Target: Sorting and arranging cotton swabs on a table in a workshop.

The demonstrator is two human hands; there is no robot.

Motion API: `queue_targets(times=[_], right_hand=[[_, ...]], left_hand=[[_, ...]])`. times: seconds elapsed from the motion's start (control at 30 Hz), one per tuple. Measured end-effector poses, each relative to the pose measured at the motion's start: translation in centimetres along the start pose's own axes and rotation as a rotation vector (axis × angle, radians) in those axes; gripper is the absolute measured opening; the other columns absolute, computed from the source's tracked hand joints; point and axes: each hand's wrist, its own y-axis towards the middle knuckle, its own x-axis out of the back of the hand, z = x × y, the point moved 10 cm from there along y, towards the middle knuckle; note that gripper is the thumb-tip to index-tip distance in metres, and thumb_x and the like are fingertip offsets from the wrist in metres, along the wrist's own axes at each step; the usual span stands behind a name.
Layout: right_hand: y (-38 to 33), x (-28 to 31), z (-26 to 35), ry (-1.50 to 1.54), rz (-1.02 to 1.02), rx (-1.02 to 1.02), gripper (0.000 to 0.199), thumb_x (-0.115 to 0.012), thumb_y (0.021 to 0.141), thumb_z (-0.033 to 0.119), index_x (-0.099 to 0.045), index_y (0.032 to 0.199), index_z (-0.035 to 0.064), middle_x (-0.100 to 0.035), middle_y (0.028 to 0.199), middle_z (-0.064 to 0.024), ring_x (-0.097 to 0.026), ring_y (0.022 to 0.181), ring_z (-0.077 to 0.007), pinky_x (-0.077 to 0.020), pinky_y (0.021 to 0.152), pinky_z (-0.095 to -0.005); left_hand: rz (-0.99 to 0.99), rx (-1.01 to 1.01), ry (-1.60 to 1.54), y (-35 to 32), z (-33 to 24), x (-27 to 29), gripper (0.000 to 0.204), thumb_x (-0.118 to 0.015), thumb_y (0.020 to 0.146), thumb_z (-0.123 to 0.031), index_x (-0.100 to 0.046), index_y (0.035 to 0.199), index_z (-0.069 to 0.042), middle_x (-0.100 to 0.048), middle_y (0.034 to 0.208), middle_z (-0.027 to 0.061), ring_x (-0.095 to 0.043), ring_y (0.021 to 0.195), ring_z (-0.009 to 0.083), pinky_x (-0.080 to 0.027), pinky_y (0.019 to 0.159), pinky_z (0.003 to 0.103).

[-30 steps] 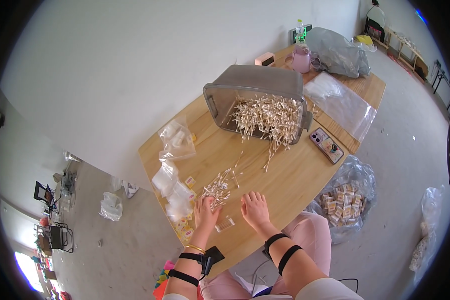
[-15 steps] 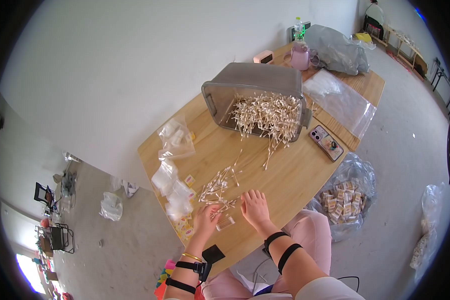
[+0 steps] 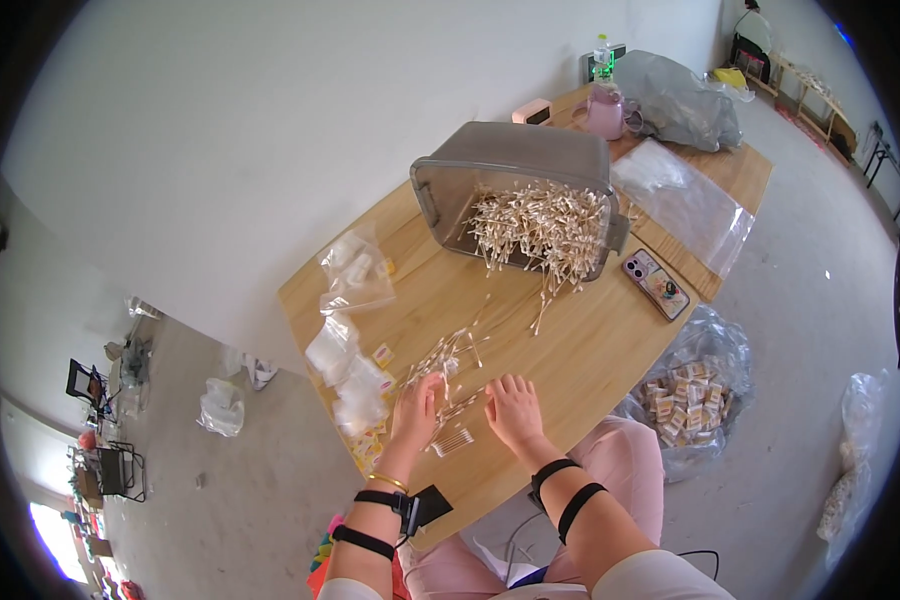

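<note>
Loose cotton swabs (image 3: 456, 350) lie in a tangled heap on the wooden table (image 3: 560, 350). At the heap's near left edge is my left hand (image 3: 415, 412), its fingers closed around some swabs and partly hidden from above. A few more swabs (image 3: 457, 408) slant across the gap between my hands. My right hand (image 3: 515, 410) is a little to the right, palm down with curled fingers; whatever its fingertips hold is hidden. Just below, between my wrists, several swabs lie side by side in a neat row (image 3: 453, 443).
A grey plastic bin (image 3: 510, 150) lies on its side, spilling swabs. Clear bags (image 3: 345, 350) and small yellow-white labels (image 3: 368, 450) line the left edge. A phone (image 3: 656, 284) rests at the right edge. On the floor, a bag (image 3: 705, 345) contains small filled packs.
My left hand has moved slightly up toward the swab heap, its thumb now raised. My right hand has barely shifted. The whole view has tilted a little.
</note>
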Motion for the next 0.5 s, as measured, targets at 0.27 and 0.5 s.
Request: queue_targets(times=[0.27, 0.5], right_hand=[[0.0, -0.3, -0.2, -0.029, 0.037, 0.001, 0.018, -0.065, 0.079, 0.014, -0.058, 0.095, 0.0115, -0.056, 0.092, -0.0071, -0.055, 0.094, -0.0262, -0.0426, 0.083, -0.0397], [0.0, 0.0, 0.0, -0.005, 0.001, 0.003, 0.018, -0.065, 0.078, 0.011, -0.057, 0.093, 0.0116, -0.055, 0.089, -0.0072, -0.055, 0.092, -0.0270, -0.0425, 0.082, -0.0400]], left_hand=[[0.004, 0.031, -0.013, 2.2, 0.3, -0.5, 0.039, -0.069, 0.085, -0.007, -0.055, 0.121, -0.009, -0.067, 0.112, 0.0090, -0.063, 0.095, 0.0265, -0.049, 0.089, 0.040], [-0.125, -0.003, 0.142, 0.8, 0.0, -1.0, 0.043, -0.080, 0.077, -0.017, -0.055, 0.110, -0.010, -0.058, 0.098, 0.0079, -0.057, 0.093, 0.0275, -0.046, 0.085, 0.042]])
